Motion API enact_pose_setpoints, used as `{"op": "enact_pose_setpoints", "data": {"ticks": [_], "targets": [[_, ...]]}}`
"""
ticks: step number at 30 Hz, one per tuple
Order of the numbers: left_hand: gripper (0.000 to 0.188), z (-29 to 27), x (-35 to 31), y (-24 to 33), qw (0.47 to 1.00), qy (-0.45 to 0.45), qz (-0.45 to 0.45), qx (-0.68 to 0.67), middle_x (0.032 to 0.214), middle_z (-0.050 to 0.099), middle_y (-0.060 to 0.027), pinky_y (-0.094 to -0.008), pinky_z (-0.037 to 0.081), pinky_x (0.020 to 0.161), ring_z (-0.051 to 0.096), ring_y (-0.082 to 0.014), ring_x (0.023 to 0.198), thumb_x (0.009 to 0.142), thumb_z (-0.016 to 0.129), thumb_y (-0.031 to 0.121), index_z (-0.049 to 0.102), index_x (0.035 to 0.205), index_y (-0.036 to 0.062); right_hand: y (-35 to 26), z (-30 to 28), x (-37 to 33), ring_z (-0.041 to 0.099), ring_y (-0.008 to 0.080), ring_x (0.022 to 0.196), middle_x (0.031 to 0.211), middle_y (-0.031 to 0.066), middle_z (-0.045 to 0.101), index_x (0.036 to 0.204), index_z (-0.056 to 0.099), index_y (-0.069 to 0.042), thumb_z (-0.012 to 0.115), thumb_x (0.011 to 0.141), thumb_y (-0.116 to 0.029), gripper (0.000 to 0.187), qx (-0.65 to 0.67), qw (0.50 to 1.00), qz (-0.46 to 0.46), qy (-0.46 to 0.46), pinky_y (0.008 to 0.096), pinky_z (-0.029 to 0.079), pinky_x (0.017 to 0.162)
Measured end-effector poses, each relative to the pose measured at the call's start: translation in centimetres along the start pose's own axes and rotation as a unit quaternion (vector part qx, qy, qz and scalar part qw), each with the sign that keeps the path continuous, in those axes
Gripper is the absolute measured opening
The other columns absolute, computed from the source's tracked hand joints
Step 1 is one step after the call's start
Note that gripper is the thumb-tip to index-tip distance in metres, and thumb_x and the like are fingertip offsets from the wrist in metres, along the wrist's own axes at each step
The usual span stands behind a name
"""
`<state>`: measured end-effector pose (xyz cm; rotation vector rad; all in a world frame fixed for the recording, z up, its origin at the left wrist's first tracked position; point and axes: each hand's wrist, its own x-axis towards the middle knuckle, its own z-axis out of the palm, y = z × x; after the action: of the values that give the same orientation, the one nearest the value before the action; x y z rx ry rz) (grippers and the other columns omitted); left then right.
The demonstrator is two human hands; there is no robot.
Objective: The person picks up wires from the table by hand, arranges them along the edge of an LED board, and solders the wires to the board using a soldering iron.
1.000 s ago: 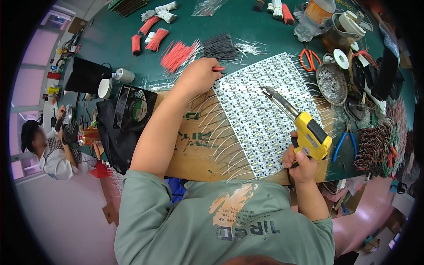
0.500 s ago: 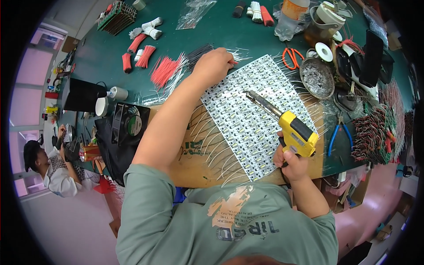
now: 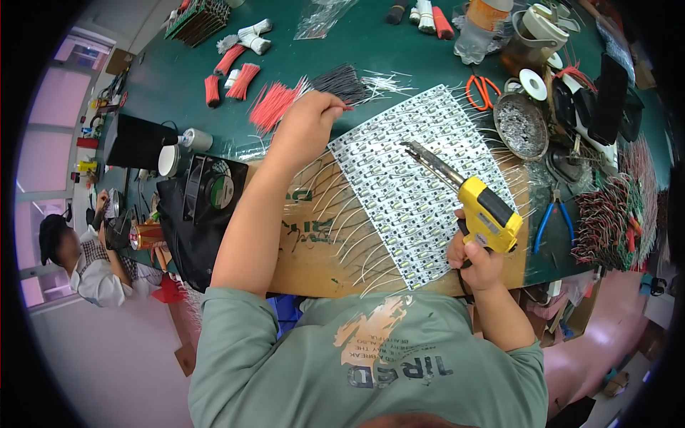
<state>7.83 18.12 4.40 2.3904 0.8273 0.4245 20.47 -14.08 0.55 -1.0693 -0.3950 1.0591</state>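
Right hand (image 3: pixel 477 264) wrapped round handle of soldering gun (image 3: pixel 491 214) — probably rigid, weighty; hold there, behind presumably hot tip. Left hand (image 3: pixel 307 125) pinches red wire (image 3: pixel 348 108), showing just beyond grip — likely light, bendy. Circuit board (image 3: pixel 382 182) between both grips, probably stiff.

Bright, even light leaves a sheen on the pink floor (image 3: pixel 598 317); blackened fisheye edges curve.

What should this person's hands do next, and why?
The left hand should probably bring the thin red wire to the white circuit-board sheet: it seems to pinch that wire near the sheet's upper edge, and the right hand holds a yellow-and-black soldering gun, metal tip over the sheet.
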Motion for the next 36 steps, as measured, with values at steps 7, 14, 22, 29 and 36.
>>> {"op": "enact_pose_setpoints", "data": {"ticks": [7,14,22,29,36], "targets": [[0.012,1.3,-5.6,-1.6,0.999,0.042,0.025,-0.008,0.092,0.063,-0.0123,-0.0373,0.048,0.079,0.060,-0.0313,0.088,0.087,0.060,0.005,0.068,0.097,0.0036,-1.1,0.9,-0.1,0.047,0.0118,0.052,0.073,0.0093,0.054,0.133,0.039,0.007,0.065,0.081,-0.015,0.062,0.018,0.999,0.023,-0.028,0.0252,0.040,0.047],[0.013,2.4,-7.4,-2.9,0.991,0.070,0.095,0.070,0.090,0.061,-0.0116,-0.0403,0.049,0.075,0.059,-0.0329,0.086,0.085,0.061,0.004,0.065,0.097,0.0057,-3.5,4.7,1.5,0.050,0.0122,0.054,0.084,0.0118,0.057,0.134,0.040,0.006,0.066,0.079,-0.017,0.066,-0.017,0.996,0.074,-0.044,0.0252,0.042,0.046],[0.015,2.2,-8.4,-2.8,0.986,0.071,0.105,0.107,0.087,0.060,-0.0108,-0.0401,0.049,0.074,0.059,-0.0316,0.085,0.085,0.060,0.006,0.066,0.098,0.0063,-1.4,6.6,2.6,0.052,0.0161,0.069,0.074,0.0038,0.050,0.139,0.037,0.000,0.078,0.076,-0.029,0.081,-0.001,0.991,0.099,-0.089,0.0329,0.047,0.067],[0.019,2.6,-8.4,-3.6,0.984,0.099,0.115,0.096,0.088,0.059,-0.0089,-0.0396,0.050,0.075,0.059,-0.0293,0.086,0.079,0.060,0.005,0.066,0.098,0.0047,0.4,5.4,2.7,0.057,0.0133,0.075,0.087,0.0062,0.059,0.108,0.057,-0.001,0.067,0.082,-0.006,0.028,-0.043,0.988,0.116,-0.093,0.0302,0.048,0.065],[0.019,2.7,-8.2,-4.0,0.980,0.126,0.128,0.084,0.086,0.060,-0.0076,-0.0387,0.051,0.071,0.060,-0.0276,0.084,0.077,0.064,0.006,0.067,0.096,0.0067,0.9,6.0,3.5,0.051,0.0107,0.064,0.077,0.0034,0.055,0.120,0.048,0.002,0.067,0.083,-0.014,0.045,-0.130,0.985,0.087,-0.070,0.0261,0.043,0.056]]}}
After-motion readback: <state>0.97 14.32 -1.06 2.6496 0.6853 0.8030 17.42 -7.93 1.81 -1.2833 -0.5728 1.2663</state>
